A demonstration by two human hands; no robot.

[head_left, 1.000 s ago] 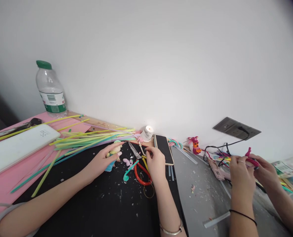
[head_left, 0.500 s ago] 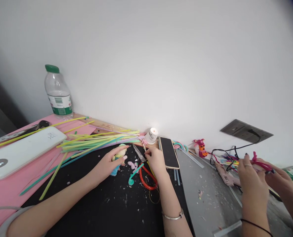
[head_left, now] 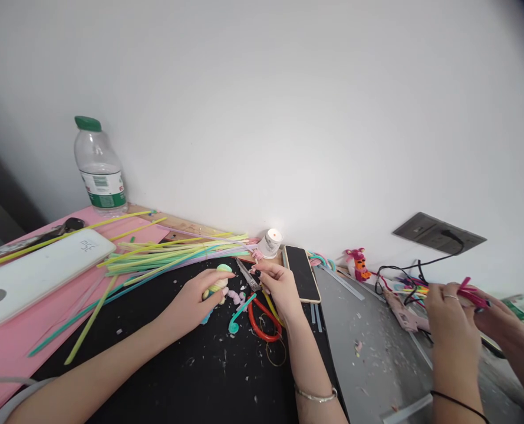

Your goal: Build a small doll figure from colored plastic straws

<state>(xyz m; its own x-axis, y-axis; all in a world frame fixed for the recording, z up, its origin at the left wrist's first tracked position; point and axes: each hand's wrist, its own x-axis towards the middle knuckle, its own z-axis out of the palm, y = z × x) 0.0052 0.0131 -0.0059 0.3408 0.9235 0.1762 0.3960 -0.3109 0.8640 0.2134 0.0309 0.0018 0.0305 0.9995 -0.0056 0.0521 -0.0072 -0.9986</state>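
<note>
My left hand [head_left: 200, 293] is wrapped round a small fuzzy pipe-cleaner figure [head_left: 223, 269] in pale green, yellow and blue; its lower part is mostly behind my fingers. My right hand [head_left: 283, 290] pinches with thumb and forefinger, and what lies between the tips is too small to make out. Just under that hand rest scissors with red handles [head_left: 263, 337], blades pointing toward the wall. A curled teal pipe cleaner [head_left: 234, 325] and a lilac fuzzy piece [head_left: 236, 297] lie on the black mat [head_left: 191, 377] between my hands.
A paper cup [head_left: 270, 243] and a phone [head_left: 303, 275] lie beyond my right hand. Pipe cleaners [head_left: 164, 256] spread at left, near a power bank [head_left: 45, 274] and bottle [head_left: 100, 171]. At right, a co-worker's hands [head_left: 454, 321] hold magenta pieces beside a glue gun [head_left: 405, 315].
My right hand has shifted slightly, its fingertips higher and a little left, with fingers more spread. The figure has turned slightly in my left hand. The co-worker's magenta piece has tilted.
</note>
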